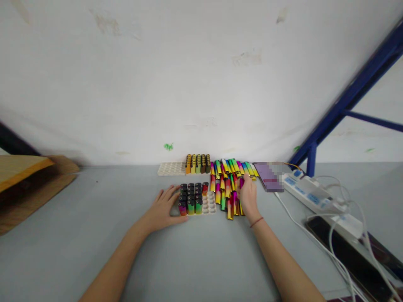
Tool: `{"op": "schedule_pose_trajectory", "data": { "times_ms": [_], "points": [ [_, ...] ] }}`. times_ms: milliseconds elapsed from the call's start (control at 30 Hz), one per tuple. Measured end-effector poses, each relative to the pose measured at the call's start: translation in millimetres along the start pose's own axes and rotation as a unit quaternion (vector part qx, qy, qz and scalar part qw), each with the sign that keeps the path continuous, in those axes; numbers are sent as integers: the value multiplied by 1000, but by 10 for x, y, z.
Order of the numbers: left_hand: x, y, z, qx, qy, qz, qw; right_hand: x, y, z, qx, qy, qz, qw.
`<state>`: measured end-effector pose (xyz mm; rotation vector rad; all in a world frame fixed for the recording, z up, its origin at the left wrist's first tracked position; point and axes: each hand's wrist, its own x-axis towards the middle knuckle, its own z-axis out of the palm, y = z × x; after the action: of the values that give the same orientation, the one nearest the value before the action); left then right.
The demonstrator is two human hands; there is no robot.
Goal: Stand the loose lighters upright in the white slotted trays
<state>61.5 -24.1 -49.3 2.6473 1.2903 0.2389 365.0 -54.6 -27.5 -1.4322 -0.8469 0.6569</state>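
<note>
My left hand (pixel 162 211) lies at the left side of a white tray (pixel 208 205), fingers spread, the thumb along its front edge. Upright lighters (pixel 190 199) with black tops and bright shaded bodies fill the tray's left part, and one more lighter (pixel 205 188) stands near the back right. Bare sockets show at the tray's right. Over a loose pile of shiny coloured lighters (pixel 227 188), my right hand (pixel 248 195) is closed, its fingers around a magenta lighter (pixel 242 183). Those fingertips are partly hidden.
Behind stands a second white tray (pixel 170 168), its right part holding orange, yellow and brown lighters (pixel 197 163). To the right lie a purple item (pixel 269 178), partly blurred, a white power strip (pixel 321 201) with cables and a dark phone (pixel 346 256). A cardboard box (pixel 28 180) is at left.
</note>
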Motion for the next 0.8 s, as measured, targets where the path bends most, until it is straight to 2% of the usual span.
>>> {"op": "schedule_pose_trajectory", "data": {
  "times_ms": [233,367,533,600,733,800],
  "points": [
    [4,3,-13,3,-12,-5,1000,-21,0,-18,-36,37,-33,998],
    [4,5,-16,-2,-9,-2,1000,-92,-36,35,1,40,-6,999],
    [-2,-16,4,-6,3,6,1000,-119,-11,98,35,10,49,998],
    [-5,-28,15,-6,11,10,1000,-97,42,85,19,-5,31,999],
    [-6,-31,15,-3,8,10,1000,-54,161,33,-46,-40,-49,997],
    [-4,-20,6,2,1,3,1000,-51,183,25,-50,-41,-59,996]
  ]
}}
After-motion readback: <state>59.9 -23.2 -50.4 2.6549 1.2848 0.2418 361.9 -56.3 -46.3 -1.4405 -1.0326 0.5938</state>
